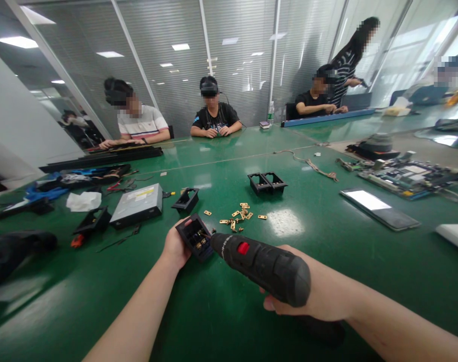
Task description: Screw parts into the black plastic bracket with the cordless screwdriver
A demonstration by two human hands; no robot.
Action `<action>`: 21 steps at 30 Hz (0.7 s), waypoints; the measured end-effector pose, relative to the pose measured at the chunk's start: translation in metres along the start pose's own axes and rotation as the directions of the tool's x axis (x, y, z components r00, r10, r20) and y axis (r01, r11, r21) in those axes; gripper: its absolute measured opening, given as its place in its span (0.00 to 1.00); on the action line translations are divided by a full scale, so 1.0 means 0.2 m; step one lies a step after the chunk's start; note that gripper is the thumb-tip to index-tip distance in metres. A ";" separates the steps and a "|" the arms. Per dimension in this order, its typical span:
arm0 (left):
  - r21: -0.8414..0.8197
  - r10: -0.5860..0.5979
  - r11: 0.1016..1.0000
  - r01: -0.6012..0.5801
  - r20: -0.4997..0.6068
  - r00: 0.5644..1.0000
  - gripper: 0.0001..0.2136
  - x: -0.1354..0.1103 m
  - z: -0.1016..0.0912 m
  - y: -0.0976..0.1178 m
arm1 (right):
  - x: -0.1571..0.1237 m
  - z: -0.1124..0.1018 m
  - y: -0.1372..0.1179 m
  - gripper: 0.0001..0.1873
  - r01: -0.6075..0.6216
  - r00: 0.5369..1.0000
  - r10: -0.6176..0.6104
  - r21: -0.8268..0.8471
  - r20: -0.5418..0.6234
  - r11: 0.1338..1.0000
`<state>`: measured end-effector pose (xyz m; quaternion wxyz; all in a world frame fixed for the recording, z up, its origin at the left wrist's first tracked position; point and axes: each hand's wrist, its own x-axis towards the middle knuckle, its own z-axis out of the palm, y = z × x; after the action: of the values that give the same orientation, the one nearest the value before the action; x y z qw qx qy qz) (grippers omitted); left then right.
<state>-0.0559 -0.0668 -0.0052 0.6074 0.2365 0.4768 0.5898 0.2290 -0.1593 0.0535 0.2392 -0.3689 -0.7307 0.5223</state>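
Observation:
My left hand [176, 245] is closed on a black plastic socket housing [194, 236], tilted with its open side facing me. Brass pieces [201, 244] show inside the housing. My right hand [289, 296] is wrapped round the grip of a black cordless screwdriver [262, 266] with a red switch on top. Its bit points left into the housing; whether the tip touches a screw cannot be made out. Just beyond the tool lie several small brass plates [246, 213] and screws in a loose heap.
Black frames [267, 183] and another black housing [186, 200] stand past the brass plates. To the left are a silver disc drive [137, 205] and a crumpled tissue [83, 201]. A phone [379, 208] and circuit boards [413, 173] lie right. Other people sit across the green table [229, 156].

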 end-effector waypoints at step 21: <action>-0.001 0.011 1.000 -0.011 -0.013 1.000 0.06 -0.02 0.01 0.00 | 0.00 0.00 0.03 0.15 -0.006 0.999 0.003 0.090 0.032 0.996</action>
<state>-0.0533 -0.0691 -0.0028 0.6011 0.2350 0.4791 0.5949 0.2308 -0.1578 0.0473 0.2428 -0.3511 -0.7091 0.5612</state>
